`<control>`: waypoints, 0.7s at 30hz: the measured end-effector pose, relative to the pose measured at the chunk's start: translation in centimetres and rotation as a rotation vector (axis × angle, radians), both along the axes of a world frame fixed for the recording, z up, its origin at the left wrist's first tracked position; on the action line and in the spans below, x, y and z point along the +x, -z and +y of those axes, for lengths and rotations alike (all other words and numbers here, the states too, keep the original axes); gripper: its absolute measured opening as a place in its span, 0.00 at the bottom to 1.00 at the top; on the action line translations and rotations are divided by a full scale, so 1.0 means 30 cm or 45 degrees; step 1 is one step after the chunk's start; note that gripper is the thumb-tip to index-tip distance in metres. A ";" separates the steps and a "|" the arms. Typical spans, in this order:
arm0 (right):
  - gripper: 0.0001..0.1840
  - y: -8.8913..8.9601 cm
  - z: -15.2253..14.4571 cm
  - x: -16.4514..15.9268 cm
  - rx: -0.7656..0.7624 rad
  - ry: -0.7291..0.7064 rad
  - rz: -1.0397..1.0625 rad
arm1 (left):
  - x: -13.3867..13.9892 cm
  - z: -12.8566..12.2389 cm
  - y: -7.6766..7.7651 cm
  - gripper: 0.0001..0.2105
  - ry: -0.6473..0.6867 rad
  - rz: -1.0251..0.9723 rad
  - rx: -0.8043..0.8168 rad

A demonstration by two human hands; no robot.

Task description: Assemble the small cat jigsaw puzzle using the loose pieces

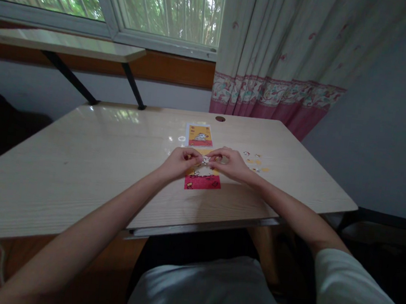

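My left hand and my right hand meet over a partly assembled jigsaw puzzle with a red lower band and a yellow and white upper part. Between the fingertips of both hands is a small white puzzle piece, pinched from either side. My hands hide much of the puzzle's upper half. Just beyond them lies a picture card showing a white animal on orange with a red strip below. Loose puzzle pieces, several of them, are spread to the right of my right hand.
The pale wooden desk has a round cable hole at its back edge. A raised shelf on black struts stands at the back left. Behind are a window and a curtain. A dark chair is at the right.
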State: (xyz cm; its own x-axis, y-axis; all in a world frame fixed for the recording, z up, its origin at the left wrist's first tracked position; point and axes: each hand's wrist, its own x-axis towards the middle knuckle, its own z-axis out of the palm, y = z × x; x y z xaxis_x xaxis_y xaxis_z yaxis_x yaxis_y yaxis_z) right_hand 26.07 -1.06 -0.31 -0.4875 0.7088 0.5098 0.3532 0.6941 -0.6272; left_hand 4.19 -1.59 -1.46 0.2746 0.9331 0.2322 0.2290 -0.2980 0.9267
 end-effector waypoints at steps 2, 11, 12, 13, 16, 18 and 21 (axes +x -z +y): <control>0.09 -0.002 -0.001 0.002 0.123 0.025 -0.054 | 0.001 -0.001 0.001 0.09 -0.011 0.010 0.001; 0.09 0.000 0.010 0.021 0.359 0.104 -0.165 | -0.009 0.006 -0.010 0.09 -0.057 -0.091 -0.001; 0.09 -0.001 0.011 0.022 0.357 0.105 -0.174 | -0.010 0.007 -0.011 0.09 -0.059 -0.096 -0.010; 0.09 -0.001 0.012 0.022 0.354 0.101 -0.182 | -0.011 0.008 -0.012 0.09 -0.057 -0.094 -0.017; 0.09 0.002 0.016 0.020 0.345 0.036 -0.221 | -0.008 0.007 -0.011 0.09 -0.058 -0.065 -0.009; 0.09 0.006 0.019 0.018 0.327 -0.015 -0.255 | -0.004 0.004 -0.010 0.09 -0.054 -0.025 0.010; 0.09 0.009 0.022 0.017 0.305 -0.055 -0.285 | 0.000 -0.003 -0.013 0.09 -0.037 0.030 0.027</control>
State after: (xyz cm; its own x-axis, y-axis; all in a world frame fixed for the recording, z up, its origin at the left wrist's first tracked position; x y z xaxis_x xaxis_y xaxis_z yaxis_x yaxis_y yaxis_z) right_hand 26.59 -0.42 -0.58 -0.6331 0.5581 0.5364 0.4310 0.8297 -0.3547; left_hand 4.18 -1.69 -1.07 0.2531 0.9357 0.2457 0.2594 -0.3103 0.9146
